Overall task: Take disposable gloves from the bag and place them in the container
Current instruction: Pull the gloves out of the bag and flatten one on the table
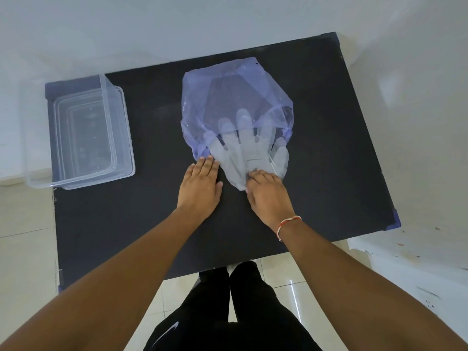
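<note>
A translucent purple bag (228, 97) lies flat on the black table (329, 148). Clear disposable gloves (248, 153) stick halfway out of its near opening, fingers still inside the bag. My right hand (268, 196) pinches the cuff end of the gloves at their near edge. My left hand (200, 186) rests flat on the table, its fingertips pressing the bag's near left corner. The clear plastic container (83, 138) stands open at the table's left edge, with nothing visible in it.
The table's right and near parts are bare black surface. A white wall runs behind and to the right. Light floor tiles and my dark-trousered legs (235, 312) show below the table's near edge.
</note>
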